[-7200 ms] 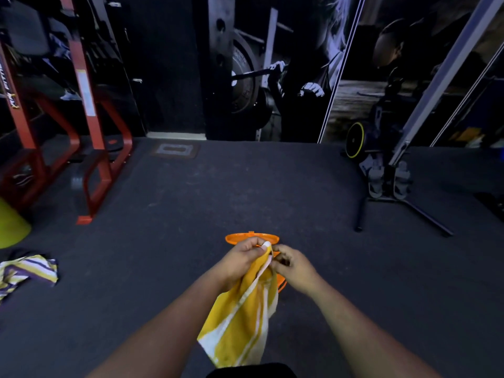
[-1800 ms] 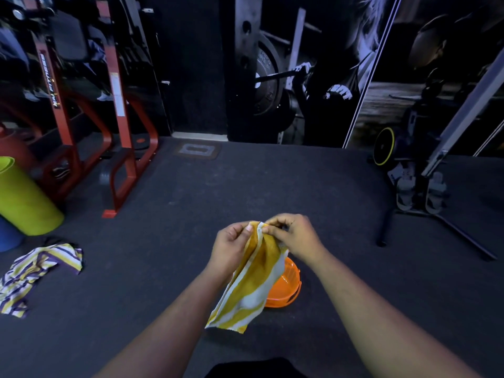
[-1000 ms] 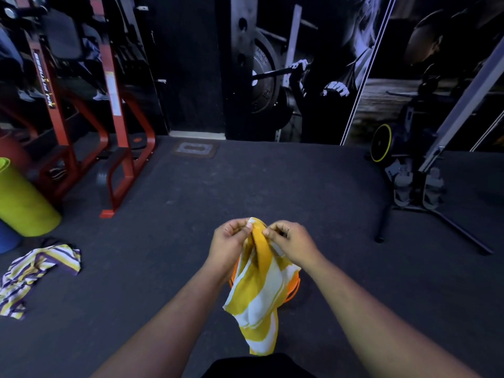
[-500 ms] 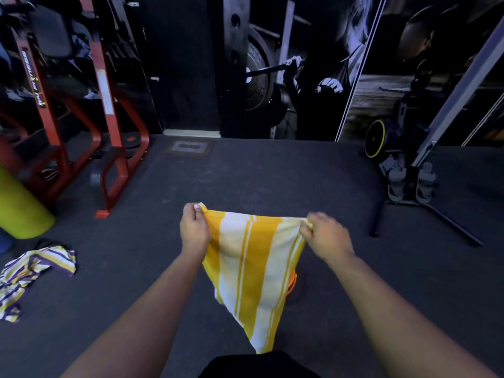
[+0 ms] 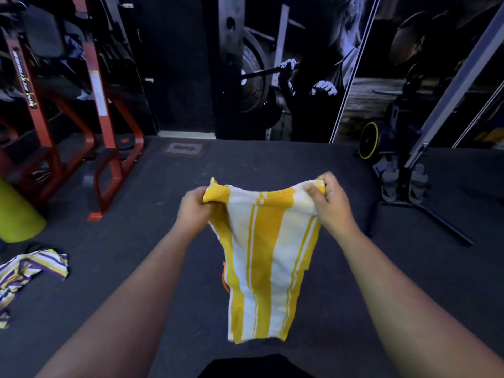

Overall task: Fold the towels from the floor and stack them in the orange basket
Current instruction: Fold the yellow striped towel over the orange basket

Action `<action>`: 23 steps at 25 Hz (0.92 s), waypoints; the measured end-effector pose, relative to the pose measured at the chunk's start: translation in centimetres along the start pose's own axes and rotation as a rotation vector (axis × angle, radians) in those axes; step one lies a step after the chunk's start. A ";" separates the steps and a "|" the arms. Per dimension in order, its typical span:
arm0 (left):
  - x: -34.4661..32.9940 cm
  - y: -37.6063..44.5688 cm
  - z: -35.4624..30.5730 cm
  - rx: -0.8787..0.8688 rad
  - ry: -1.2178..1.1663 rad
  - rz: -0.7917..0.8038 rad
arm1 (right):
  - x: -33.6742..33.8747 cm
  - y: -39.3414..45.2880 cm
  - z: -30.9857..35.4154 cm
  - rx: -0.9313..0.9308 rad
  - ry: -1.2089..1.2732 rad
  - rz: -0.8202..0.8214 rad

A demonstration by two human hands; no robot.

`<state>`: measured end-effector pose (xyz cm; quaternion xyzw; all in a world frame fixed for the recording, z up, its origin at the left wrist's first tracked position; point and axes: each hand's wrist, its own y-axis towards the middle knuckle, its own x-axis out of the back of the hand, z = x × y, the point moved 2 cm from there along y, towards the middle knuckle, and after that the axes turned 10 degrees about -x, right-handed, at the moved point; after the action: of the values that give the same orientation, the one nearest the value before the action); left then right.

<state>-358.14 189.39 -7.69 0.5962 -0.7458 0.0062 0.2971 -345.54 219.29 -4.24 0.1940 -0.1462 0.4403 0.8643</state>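
A yellow-and-white striped towel (image 5: 268,257) hangs in front of me, spread out by its top edge. My left hand (image 5: 195,207) grips its top left corner and my right hand (image 5: 328,204) pinches its top right corner. The cloth hangs down over the orange basket (image 5: 224,279), of which only a thin sliver of rim shows at the towel's left edge. A second towel (image 5: 28,268), striped purple, yellow and white, lies crumpled on the dark floor at the far left.
A red steel rack (image 5: 101,137) stands at the back left with a green cylinder (image 5: 16,214) beside it. A black stand with legs (image 5: 420,211) is at the right. Dark rubber flooring (image 5: 245,162) stretches ahead to the wall mural.
My hands have moved a little closer together, so the towel's top edge sags slightly, and the cloth now hangs straighter and longer over the basket.
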 end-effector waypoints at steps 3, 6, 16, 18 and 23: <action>-1.1 -0.8 0.3 0.164 -0.390 0.056 | 0.2 0.3 0.3 -0.026 -0.101 0.225; -1.7 -0.6 -0.4 0.157 -0.266 0.144 | 0.5 0.5 0.1 -0.058 -0.576 0.503; -1.9 -2.9 0.2 0.234 -0.586 0.419 | 0.4 0.0 -0.3 -0.627 0.701 0.432; -2.4 -2.1 -0.9 0.317 -0.751 0.275 | -0.4 -0.6 -0.4 -0.620 0.933 0.450; -2.5 1.7 -5.5 0.315 -1.028 0.114 | -4.8 -5.7 -3.0 -0.534 0.609 0.541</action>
<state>-356.99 194.08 -3.65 0.5185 -0.8162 -0.1583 -0.1998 -343.34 214.22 -10.10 -0.2171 -0.0396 0.6331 0.7419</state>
